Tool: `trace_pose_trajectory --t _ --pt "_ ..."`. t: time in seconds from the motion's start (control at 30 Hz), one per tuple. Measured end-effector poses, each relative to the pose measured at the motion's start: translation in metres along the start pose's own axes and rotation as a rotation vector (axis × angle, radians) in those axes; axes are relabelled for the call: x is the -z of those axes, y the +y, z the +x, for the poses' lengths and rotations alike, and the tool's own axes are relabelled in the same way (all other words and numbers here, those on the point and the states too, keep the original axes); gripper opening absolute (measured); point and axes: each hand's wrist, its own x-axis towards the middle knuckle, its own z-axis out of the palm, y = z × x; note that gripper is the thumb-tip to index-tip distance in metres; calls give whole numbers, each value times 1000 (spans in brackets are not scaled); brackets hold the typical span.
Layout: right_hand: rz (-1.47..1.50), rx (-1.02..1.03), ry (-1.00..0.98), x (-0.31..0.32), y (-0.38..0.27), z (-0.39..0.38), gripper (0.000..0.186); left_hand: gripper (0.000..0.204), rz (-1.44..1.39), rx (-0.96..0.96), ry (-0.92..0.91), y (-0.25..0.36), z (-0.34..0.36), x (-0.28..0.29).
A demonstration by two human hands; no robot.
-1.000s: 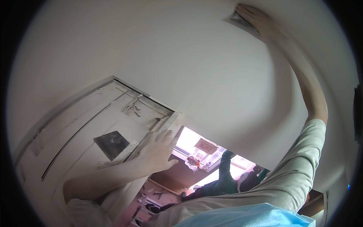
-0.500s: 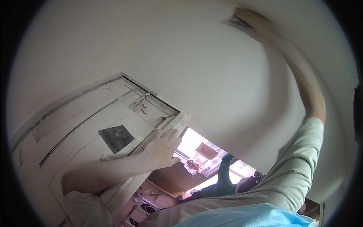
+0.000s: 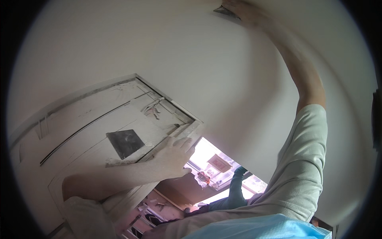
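Dark pad (image 3: pixel 225 12) up near top rim of view, flat against white wall surface (image 3: pixel 187 67), partly covered by right hand (image 3: pixel 244 12), with one corner poking out left. Blurred and close to the rim: cannot tell whether fingers pinch the edges or only press the back. Judged light, thin, fairly stiff with a little give, not fragile; possibly slippery if dusty. Best taken flat across the back, or by opposite side edges, away from the face against the wall.

Left hand (image 3: pixel 171 158) well apart from pad, lower down, at pale frame edge (image 3: pixel 193 126), palm down, with fingers slightly apart and thumb out to the side. No object visible in grasp.

Containers: framed shallow recess (image 3: pixel 81 153) left of centre, box-like, with pale smeared inner panel. Inside: dark square (image 3: pixel 125 143) on the panel, loose strands (image 3: pixel 153 110) near upper right corner, maybe wires. Too pale to sort further.

Beyond frame, far below: bright ledge with brownish rectangular thing (image 3: pixel 219 163), small orange-and-white bundle (image 3: pixel 203 178), perhaps bagged, contents unclear. Beside these, green-clothed limb (image 3: pixel 234 191) of another person. Nearest camera: pale sleeve (image 3: pixel 304 159), light-blue mask-like sheet (image 3: pixel 262 228) along bottom edge.
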Motion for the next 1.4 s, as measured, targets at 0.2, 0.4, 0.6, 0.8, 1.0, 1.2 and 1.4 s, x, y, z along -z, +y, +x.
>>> trace_pose_trajectory --t 0.2,0.4,0.6,0.8,1.0,1.2,1.4 --pt "44 -19 -44 47 21 -143 78 75 56 21 19 -6 -8 9" --pt "-30 -89 -65 56 -8 -112 72 80 18 15 -35 0 -2 9" --pt "-56 17 -17 3 -2 23 60 76 38 0 -7 -2 -5 10" --pt "90 15 -34 19 2 -35 51 79 -14 35 -10 -8 -10 11" --pt "30 -21 -74 45 6 -135 51 78 -37 41 -56 -8 -8 15" --pt "-10 -6 -7 20 2 -59 52 79 79 6 -54 0 -3 12" --pt "1 26 1 -24 -4 30 52 76 42 -15 -41 2 -2 8"
